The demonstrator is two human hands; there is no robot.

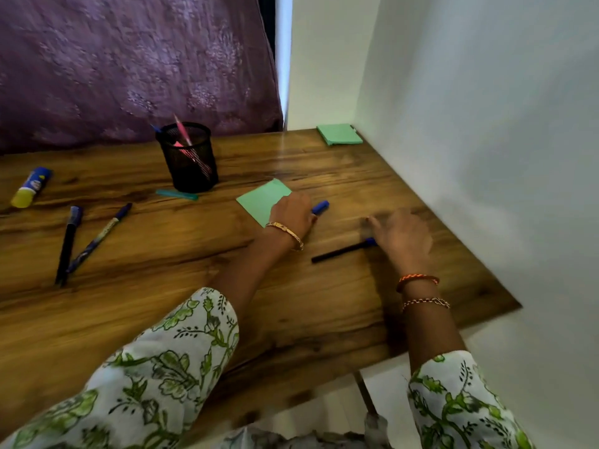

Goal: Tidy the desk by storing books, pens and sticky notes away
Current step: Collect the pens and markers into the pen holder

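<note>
My left hand [293, 213] lies over the near corner of a loose green sticky note [263, 198] at mid-desk. Its fingers are curled round a pen whose blue cap [321, 207] sticks out to the right. My right hand [402, 238] is blurred, with fingers spread flat above the desk. Its thumb side touches the blue end of a black pen [342, 251] lying on the wood. A black mesh pen holder [191, 163] stands behind with a pink pencil in it. A green sticky-note pad [338, 134] sits in the far right corner.
Two more pens [68, 244] [97, 239] lie in a V at the left, with a yellow-and-blue glue stick [30, 187] beyond them. A teal pen cap or eraser [176, 194] lies before the holder. A white wall [486, 157] bounds the desk's right edge; a purple curtain hangs behind.
</note>
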